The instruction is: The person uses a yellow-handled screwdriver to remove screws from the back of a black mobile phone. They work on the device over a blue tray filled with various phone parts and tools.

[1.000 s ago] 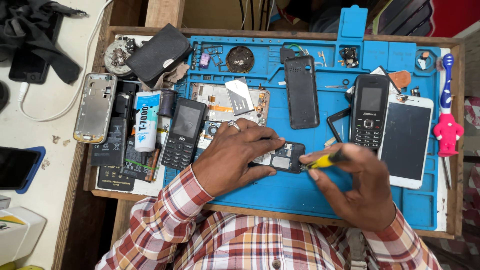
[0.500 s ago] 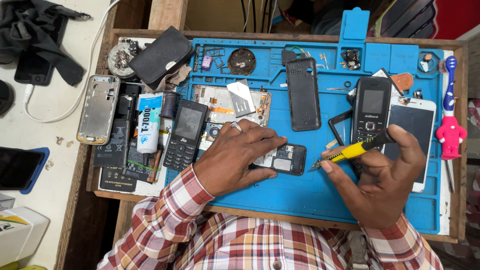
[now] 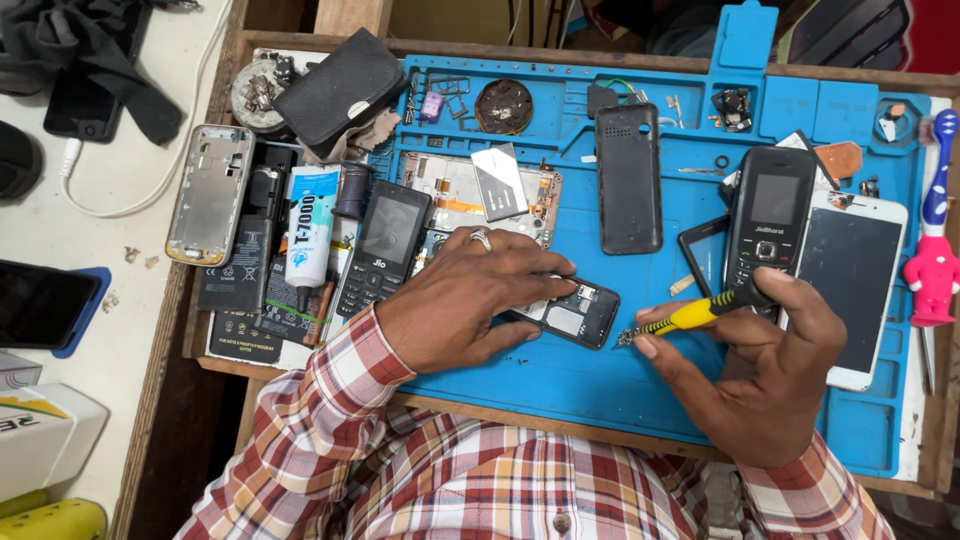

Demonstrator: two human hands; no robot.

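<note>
My left hand (image 3: 470, 300), a ring on one finger, presses down on an opened black keypad phone (image 3: 572, 312) lying on the blue repair mat (image 3: 590, 380). My right hand (image 3: 760, 370) grips a yellow-handled screwdriver (image 3: 690, 316); its metal tip points left, a short way off the open phone's right end. A black phone back cover (image 3: 628, 178) lies above the opened phone. An upright black keypad phone (image 3: 768, 222) stands just behind my right fingers.
Another keypad phone (image 3: 385, 245) and a bare circuit frame (image 3: 470, 190) sit left of my hand. A glue tube (image 3: 310, 225), batteries, a silver phone frame (image 3: 208, 192) and a black pouch (image 3: 340, 85) crowd the left. A white smartphone (image 3: 850, 290) and pink toothbrush (image 3: 935, 240) lie right.
My right hand has drawn the screwdriver away from the opened phone toward the right. My left hand stays on the phone.
</note>
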